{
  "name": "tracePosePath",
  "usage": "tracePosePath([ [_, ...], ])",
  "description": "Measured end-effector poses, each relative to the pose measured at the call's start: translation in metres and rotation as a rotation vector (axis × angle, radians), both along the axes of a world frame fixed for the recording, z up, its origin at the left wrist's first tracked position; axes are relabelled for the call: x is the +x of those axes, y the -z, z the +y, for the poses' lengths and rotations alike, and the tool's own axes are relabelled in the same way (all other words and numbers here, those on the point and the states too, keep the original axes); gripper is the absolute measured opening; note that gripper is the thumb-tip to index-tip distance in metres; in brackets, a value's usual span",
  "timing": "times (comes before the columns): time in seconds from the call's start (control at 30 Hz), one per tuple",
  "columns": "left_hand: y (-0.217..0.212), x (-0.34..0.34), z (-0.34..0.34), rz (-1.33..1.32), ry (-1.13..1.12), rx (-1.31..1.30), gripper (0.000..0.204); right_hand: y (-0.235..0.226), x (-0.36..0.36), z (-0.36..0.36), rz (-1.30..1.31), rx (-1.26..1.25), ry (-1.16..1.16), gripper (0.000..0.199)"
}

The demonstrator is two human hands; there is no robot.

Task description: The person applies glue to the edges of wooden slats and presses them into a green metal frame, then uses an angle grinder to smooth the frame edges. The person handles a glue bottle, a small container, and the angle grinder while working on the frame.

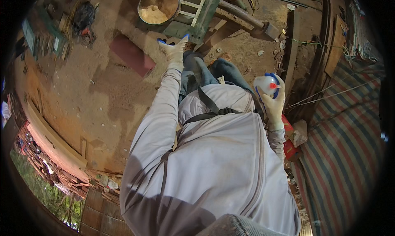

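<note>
My right hand (275, 100), in a pale glove with blue fingertips, is closed around a whitish squeeze bottle (263, 84) with a red cap and nozzle. It is held out to the right of my knees. My left hand (173, 53), gloved the same way, has its fingers spread and nothing visible in them. Its fingertips are by the near corner of a green frame with pale slats (192, 6); whether they touch it I cannot tell. Beyond that hand, a round metal pan (178, 15) holds a heap of tan powdery material (152, 15).
A reddish-brown block (131, 55) lies on the dirt floor to the left. Further left are a black plastic bag (84, 18) and stacked boards (45, 36). On the right stand long planks (293, 42), a striped tarp (337, 141) and a red box (291, 150). A thick pipe (240, 13) lies ahead.
</note>
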State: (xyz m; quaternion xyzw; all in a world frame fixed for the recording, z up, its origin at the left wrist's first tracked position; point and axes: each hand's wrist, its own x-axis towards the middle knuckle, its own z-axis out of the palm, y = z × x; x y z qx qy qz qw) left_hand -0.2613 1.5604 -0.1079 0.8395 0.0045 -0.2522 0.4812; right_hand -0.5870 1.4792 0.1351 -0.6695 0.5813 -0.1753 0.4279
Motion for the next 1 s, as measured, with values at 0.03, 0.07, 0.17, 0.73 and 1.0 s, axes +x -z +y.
tracePosePath([
  [0.03,0.008,0.000,-0.001,-0.027,-0.011,-0.074,0.132,0.001,0.003,-0.001,-0.011,0.007,-0.004,0.064],
  [0.07,0.020,0.003,-0.004,-0.053,-0.028,-0.149,0.128,0.002,0.007,-0.002,-0.022,0.013,-0.015,0.064],
  [0.17,0.015,0.016,-0.022,0.089,-0.021,-0.127,0.123,0.003,0.012,-0.007,0.011,0.021,-0.051,0.063],
  [0.73,0.041,0.032,0.014,0.524,-0.028,-0.576,0.089,0.007,0.011,-0.008,-0.084,0.043,-0.024,0.062],
  [1.0,-0.016,0.003,-0.029,0.159,0.004,-0.287,0.095,0.008,0.012,-0.006,-0.086,0.034,-0.008,0.062],
])
